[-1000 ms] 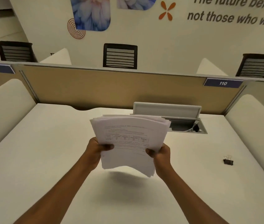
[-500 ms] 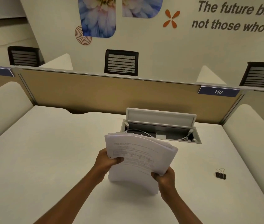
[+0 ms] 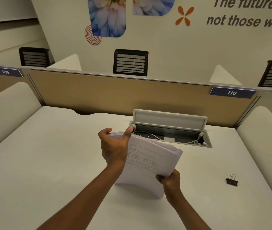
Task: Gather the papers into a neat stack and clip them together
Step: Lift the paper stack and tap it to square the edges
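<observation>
A thick stack of white printed papers (image 3: 150,156) stands tilted on the white desk (image 3: 48,163), its bottom edge resting on the desktop. My left hand (image 3: 113,146) grips the stack's top left corner, thumb on the front sheet. My right hand (image 3: 170,180) holds the lower right edge. The sheets fan apart slightly at the upper right. A black binder clip (image 3: 231,180) lies on the desk to the right, well apart from both hands.
An open cable box (image 3: 170,130) with a raised grey lid and white cables sits in the desk just behind the papers. A tan partition (image 3: 115,95) closes the back; white padded dividers (image 3: 7,110) flank both sides. Black chairs stand beyond.
The stack came down from mid-air onto the desk and tilted right. My left hand slid up from the left edge to the top left corner.
</observation>
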A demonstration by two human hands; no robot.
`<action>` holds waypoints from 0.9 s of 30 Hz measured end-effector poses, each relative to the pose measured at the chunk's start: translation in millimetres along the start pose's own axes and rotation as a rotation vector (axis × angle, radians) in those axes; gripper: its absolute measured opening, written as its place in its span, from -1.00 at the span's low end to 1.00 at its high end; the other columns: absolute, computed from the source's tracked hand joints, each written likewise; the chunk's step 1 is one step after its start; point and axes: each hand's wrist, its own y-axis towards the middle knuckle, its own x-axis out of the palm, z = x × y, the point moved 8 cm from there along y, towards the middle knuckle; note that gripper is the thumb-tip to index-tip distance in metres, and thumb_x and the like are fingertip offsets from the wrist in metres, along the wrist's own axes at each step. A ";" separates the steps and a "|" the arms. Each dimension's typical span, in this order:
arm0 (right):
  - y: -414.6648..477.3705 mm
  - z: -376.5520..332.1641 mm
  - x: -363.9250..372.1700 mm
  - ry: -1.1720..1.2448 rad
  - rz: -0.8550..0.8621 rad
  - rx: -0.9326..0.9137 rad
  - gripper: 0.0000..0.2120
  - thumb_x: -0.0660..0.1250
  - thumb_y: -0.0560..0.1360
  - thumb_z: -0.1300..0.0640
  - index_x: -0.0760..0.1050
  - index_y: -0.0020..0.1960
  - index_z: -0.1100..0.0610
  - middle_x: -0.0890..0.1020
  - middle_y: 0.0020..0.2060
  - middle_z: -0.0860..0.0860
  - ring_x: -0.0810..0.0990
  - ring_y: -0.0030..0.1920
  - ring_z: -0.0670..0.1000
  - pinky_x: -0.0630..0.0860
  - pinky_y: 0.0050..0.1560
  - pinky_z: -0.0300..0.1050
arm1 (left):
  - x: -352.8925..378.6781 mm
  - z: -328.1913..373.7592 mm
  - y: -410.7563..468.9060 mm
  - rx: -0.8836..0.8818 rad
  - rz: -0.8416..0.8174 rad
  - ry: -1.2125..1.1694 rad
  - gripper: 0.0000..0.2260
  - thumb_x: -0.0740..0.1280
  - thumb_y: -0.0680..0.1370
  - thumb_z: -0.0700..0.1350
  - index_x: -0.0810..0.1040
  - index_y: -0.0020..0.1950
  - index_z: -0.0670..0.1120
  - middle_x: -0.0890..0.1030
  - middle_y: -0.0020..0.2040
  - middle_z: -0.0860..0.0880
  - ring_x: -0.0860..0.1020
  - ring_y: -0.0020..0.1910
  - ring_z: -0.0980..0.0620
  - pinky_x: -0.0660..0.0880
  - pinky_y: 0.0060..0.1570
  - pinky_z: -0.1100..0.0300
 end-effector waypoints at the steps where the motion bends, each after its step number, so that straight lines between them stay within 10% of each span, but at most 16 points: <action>1: 0.0 0.2 -0.1 0.001 -0.003 -0.002 -0.59 0.39 0.15 0.36 0.58 -0.05 0.06 0.72 -0.21 -0.07 0.66 -0.11 0.06 0.61 -0.27 -0.23 | -0.8 1.2 -0.9 -0.018 0.022 0.011 -0.35 0.43 0.36 0.26 0.27 0.24 -0.06 0.48 -0.04 -0.03 0.53 -0.10 -0.05 0.57 -0.10 0.01; 8: 0.8 1.9 0.3 -0.004 -0.022 -0.002 -0.50 0.40 0.25 0.59 0.59 -0.08 0.02 0.71 -0.23 -0.05 0.65 -0.11 0.08 0.61 -0.29 -0.23 | -0.7 -0.9 -2.5 -0.061 0.030 0.029 -0.41 0.45 0.37 0.22 0.26 0.20 -0.04 0.50 -0.06 -0.02 0.55 -0.10 -0.06 0.61 -0.04 -0.06; 20: 1.7 3.0 0.7 -0.005 -0.030 0.016 -0.58 0.43 0.19 0.39 0.58 -0.03 0.04 0.70 -0.16 -0.01 0.64 -0.07 0.11 0.62 -0.24 -0.19 | 3.9 3.2 0.3 0.012 -0.013 0.024 -0.74 0.17 0.61 0.09 0.30 0.16 -0.06 0.51 -0.06 -0.06 0.51 -0.21 0.04 0.50 -0.22 0.16; 27: 4.8 3.8 1.1 -0.008 -0.031 0.033 -0.65 0.42 0.17 0.31 0.61 -0.08 0.05 0.70 -0.15 -0.01 0.66 -0.08 0.06 0.63 -0.21 -0.19 | 9.9 -29.4 21.1 0.098 -0.314 -0.296 -0.15 0.28 0.20 0.52 0.31 0.23 -0.08 0.57 -0.13 -0.07 0.62 -0.23 -0.01 0.59 -0.32 0.23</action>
